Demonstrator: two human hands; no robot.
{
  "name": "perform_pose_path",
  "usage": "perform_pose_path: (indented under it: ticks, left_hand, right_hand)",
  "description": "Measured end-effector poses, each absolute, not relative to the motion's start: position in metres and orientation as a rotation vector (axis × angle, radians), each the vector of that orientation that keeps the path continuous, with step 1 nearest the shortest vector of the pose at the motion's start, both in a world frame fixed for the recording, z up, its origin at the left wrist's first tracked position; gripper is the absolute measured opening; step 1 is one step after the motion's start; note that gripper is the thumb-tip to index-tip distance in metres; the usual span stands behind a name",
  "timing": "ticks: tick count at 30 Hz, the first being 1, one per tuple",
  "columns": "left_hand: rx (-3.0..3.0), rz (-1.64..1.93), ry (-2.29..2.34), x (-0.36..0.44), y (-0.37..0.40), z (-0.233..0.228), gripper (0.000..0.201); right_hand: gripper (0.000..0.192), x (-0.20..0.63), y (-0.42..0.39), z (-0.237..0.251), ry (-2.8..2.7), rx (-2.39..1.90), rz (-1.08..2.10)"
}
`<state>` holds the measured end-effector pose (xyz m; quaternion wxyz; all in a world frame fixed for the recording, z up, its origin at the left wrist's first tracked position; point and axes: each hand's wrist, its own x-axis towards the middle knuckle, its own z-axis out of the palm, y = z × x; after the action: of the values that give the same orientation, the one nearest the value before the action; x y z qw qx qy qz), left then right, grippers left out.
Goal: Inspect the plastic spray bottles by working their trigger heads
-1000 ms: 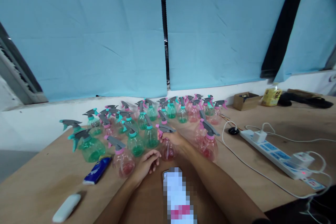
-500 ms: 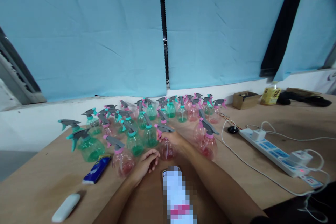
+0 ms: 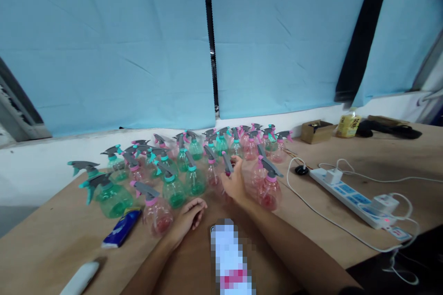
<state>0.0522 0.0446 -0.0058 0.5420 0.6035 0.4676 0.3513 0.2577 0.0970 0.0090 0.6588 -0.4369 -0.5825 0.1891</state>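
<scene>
right hand [image 3: 235, 183] closed around a pink spray bottle [image 3: 226, 170] at its neck, grey trigger head sticking up above the fingers; bottle body mostly hidden behind the hand, in the front of the cluster of green and pink spray bottles [image 3: 173, 166] on the wooden table [image 3: 328, 235]. left hand [image 3: 188, 216] rests on the table, fingers loosely curled, holding nothing, just beside another pink bottle [image 3: 157, 212].
</scene>
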Motion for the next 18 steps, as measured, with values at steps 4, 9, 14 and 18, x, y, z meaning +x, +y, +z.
perform_pose_path:
  ticks: [4,9,14,18]
  left_hand:
    - [1.442,0.831,1.106,0.053,0.044,-0.005,0.029]
    - [1.451,0.826,1.093,0.053,0.043,-0.004,0.03]
    - [1.444,0.828,1.104,0.054,0.041,-0.001,0.03]
    - [1.452,0.821,1.099,0.054,0.043,-0.002,0.031]
  right_hand:
    - [0.065,0.265,0.104,-0.002,-1.307,-1.159,0.109]
    - [0.065,0.268,0.11,-0.009,-1.358,-1.31,-0.151]
    - [0.062,0.27,0.117,-0.016,-1.357,-1.316,-0.128]
    - [0.064,0.272,0.121,-0.022,-1.338,-1.292,-0.127]
